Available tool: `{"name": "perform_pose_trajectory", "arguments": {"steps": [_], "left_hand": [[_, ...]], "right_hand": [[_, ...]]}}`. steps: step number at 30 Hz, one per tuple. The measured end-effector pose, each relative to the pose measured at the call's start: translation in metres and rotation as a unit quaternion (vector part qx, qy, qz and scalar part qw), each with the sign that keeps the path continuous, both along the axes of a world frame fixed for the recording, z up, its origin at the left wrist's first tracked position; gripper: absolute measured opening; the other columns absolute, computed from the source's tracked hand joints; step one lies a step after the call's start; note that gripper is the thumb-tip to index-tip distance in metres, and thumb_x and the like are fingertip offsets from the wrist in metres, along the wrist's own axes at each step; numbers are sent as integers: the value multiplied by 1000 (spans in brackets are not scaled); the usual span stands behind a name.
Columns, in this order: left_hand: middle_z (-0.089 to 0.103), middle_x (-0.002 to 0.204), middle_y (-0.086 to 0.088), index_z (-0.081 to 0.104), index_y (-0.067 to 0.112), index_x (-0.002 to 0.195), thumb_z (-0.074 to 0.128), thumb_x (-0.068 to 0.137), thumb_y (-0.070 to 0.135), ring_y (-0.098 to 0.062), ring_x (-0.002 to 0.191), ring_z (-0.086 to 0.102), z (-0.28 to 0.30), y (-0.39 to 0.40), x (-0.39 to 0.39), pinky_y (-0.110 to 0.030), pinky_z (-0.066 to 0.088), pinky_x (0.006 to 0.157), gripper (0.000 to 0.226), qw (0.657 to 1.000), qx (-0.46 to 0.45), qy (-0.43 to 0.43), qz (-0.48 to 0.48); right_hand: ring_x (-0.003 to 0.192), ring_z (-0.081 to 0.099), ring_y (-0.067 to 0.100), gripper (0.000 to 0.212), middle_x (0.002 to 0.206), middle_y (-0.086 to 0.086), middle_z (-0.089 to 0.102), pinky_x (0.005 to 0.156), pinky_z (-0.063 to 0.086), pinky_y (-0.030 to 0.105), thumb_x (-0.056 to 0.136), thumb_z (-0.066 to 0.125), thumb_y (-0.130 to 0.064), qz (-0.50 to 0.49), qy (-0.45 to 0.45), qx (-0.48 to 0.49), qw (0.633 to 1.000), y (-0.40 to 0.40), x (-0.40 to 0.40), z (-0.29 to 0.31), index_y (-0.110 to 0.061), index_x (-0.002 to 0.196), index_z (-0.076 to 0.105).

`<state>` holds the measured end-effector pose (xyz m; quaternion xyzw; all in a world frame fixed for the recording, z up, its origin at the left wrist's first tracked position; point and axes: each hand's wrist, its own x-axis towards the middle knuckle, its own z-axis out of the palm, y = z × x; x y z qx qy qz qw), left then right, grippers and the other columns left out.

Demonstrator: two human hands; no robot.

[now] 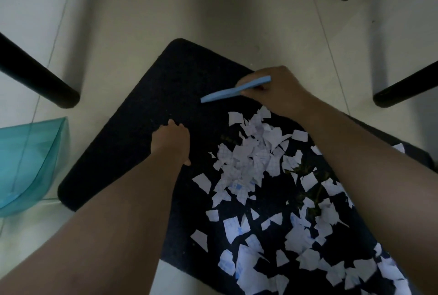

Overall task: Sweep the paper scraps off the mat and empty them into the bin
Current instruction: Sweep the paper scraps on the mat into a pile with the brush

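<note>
Head view: right hand (pixel 282 88) fingers hidden behind blue tool (pixel 234 89); mat (pixel 142 110) cropped

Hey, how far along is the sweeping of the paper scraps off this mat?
Barely begun. Done: nothing obvious; the paper scraps still cover the near right part of the dark mat. In hand: the right hand holds a blue flat tool at the mat's far edge, while the left hand rests on the mat. Left: sweep the scraps into the teal dustpan, then find the bin, which is not in view.
</note>
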<state>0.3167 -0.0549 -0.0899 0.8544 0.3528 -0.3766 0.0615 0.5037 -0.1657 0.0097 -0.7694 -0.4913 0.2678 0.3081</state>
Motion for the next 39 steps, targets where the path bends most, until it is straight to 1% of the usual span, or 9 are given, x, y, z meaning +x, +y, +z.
{"name": "perform_pose_trajectory", "arguments": {"steps": [5,9,13,18,24,28,33,36,39], "left_hand": [[20,154,-16,17,9,152,80,67,48,-33,131,41,-3,0,-1,-42,47,99,113,1000,3,-2,2],[20,154,-17,20,9,150,80,67,47,-35,130,43,-5,1,-1,-43,47,97,110,1000,4,-7,-5],[12,157,-18,12,8,152,79,69,46,-36,134,39,-4,0,1,-43,46,98,113,1000,8,-2,-4],[14,157,-18,15,7,152,80,68,46,-37,133,40,-3,1,-2,-44,46,99,113,1000,5,-12,2],[23,153,-18,28,7,147,81,67,45,-34,129,45,1,-3,1,-42,48,96,103,1000,13,-4,4],[19,156,-20,47,9,136,82,71,37,-30,122,52,10,-6,6,-38,50,90,79,1000,10,4,10],[22,155,-17,50,10,133,79,76,34,-26,118,55,15,-9,7,-34,51,81,68,1000,14,5,13],[52,130,-11,60,10,116,78,76,33,-22,108,58,15,-12,10,-31,45,69,49,1000,24,2,4],[55,80,0,60,14,85,74,78,41,-16,82,57,14,-14,15,-25,39,56,30,999,30,-31,16]], "right_hand": [[88,65,33,23,96,21,69,82,53,46,88,64,-20,-38,-10,-89,995,7,-1,-43,0,98,70],[59,50,19,29,64,10,55,56,43,28,90,62,-24,-28,27,-161,986,-17,10,-33,-8,66,58],[66,63,0,17,86,4,68,68,53,13,89,63,-19,-152,137,-11,979,-23,26,-16,-5,98,68],[82,63,23,33,97,25,69,85,55,46,89,65,-21,-192,126,-25,973,-7,18,-43,10,97,66],[81,65,19,29,99,19,69,82,54,34,88,64,-19,-115,166,-140,969,-29,17,-44,6,102,66],[62,60,-2,13,77,-1,66,67,52,13,89,63,-17,-142,145,-56,978,-36,23,-26,-7,84,67],[62,57,12,20,71,6,62,61,49,22,89,63,-19,-195,90,0,977,-21,22,-35,0,83,66],[43,40,4,38,54,0,45,39,32,12,91,61,-21,-139,26,-81,987,-20,13,-46,-13,56,47],[54,49,15,36,63,12,54,39,34,13,91,59,-26,-55,-28,-161,985,-28,14,-40,1,68,59]]}}
